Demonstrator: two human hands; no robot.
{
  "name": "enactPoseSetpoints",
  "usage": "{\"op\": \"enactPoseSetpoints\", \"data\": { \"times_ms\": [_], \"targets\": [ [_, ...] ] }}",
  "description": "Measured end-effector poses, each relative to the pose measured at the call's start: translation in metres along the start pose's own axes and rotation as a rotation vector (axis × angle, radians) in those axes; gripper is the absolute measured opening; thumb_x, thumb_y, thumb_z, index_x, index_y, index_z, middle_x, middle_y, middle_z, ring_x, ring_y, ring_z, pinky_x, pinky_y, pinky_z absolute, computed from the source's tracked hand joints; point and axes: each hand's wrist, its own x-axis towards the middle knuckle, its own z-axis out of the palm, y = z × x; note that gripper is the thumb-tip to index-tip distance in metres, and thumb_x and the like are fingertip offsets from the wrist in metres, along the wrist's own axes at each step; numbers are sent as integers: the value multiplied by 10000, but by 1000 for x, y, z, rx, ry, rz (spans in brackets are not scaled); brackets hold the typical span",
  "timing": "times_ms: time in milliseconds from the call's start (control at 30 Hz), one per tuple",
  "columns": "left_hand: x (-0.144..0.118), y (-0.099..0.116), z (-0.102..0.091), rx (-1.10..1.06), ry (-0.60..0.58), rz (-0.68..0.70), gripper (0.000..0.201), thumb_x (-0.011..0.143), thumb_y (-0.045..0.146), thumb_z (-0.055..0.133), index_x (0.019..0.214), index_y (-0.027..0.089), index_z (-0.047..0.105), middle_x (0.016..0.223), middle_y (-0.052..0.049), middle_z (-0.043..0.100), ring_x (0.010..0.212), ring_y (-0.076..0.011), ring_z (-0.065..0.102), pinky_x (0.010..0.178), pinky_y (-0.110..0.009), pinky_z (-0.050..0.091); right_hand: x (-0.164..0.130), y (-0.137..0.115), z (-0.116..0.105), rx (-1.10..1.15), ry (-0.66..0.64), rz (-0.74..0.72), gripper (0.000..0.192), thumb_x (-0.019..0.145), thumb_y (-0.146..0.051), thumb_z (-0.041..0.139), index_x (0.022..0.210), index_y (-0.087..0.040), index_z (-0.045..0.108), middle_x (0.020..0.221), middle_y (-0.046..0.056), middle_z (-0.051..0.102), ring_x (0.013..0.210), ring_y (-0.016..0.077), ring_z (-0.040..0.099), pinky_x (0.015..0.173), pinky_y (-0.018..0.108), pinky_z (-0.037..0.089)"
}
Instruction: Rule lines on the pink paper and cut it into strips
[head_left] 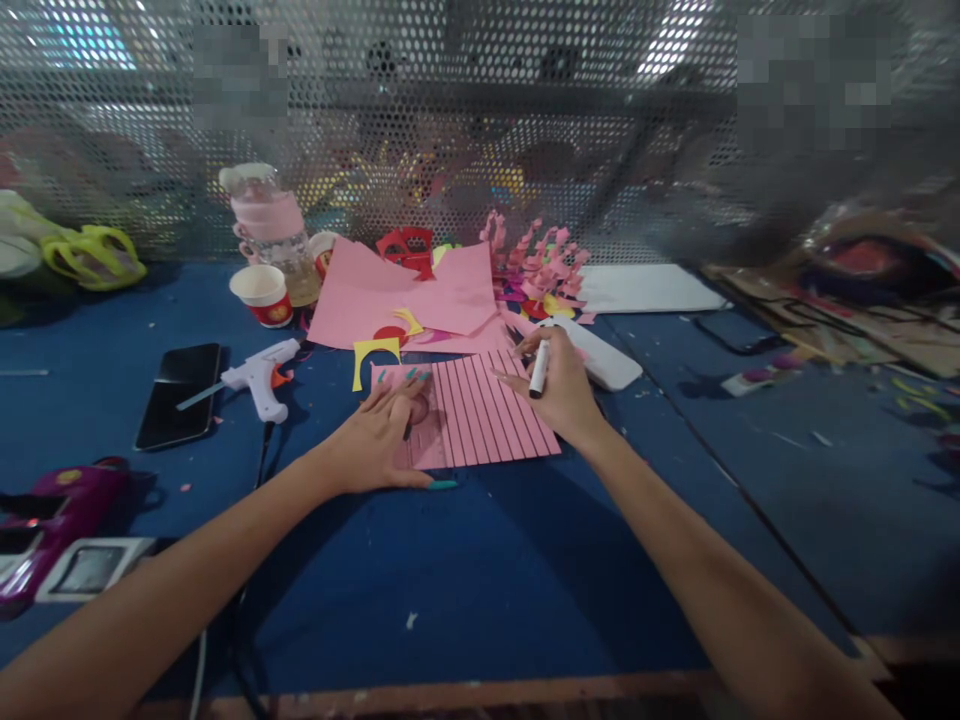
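A pink sheet of paper (499,415), ruled with several dark parallel lines, lies on the blue table in front of me. My left hand (371,440) rests flat on its left part, fingers stretched out and thumb spread toward the near edge. Under that palm, what looks like a clear ruler (431,440) lies across the sheet, partly hidden by the hand. Over the right side of the paper, my right hand (566,390) is closed on a white marker (540,368), its dark end pointing down. A yellow paper cutout (375,350) sits just beyond the left fingers.
Left of the paper are a white glue gun (262,380), a black phone (180,395) and a purple power strip (64,510). Behind stand a paper cup (262,295), a bottle (270,225) and larger pink sheets (420,290). Pink paper flowers (547,265) stand near the mesh screen (465,130).
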Motion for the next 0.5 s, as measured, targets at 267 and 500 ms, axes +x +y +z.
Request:
{"op": "enactPoseSetpoints", "data": {
  "times_ms": [267,500],
  "targets": [
    [-1,-1,1,-21,4,8,873,693,746,492,1280,128,305,1467,-258,246,1378,-331,186,1117,-527,150,-1,1,2,-139,22,-89,301,771,-399,629,847,-261,372,821,36,546,797,231,564,737,432,472],
    [-1,0,0,-25,-8,15,875,694,749,486,1277,123,302,1467,-265,238,1377,-332,183,1116,-528,162,-2,4,4,-109,15,-54,283,777,-384,624,851,-252,385,844,43,538,794,224,565,737,428,480]
  ]
}}
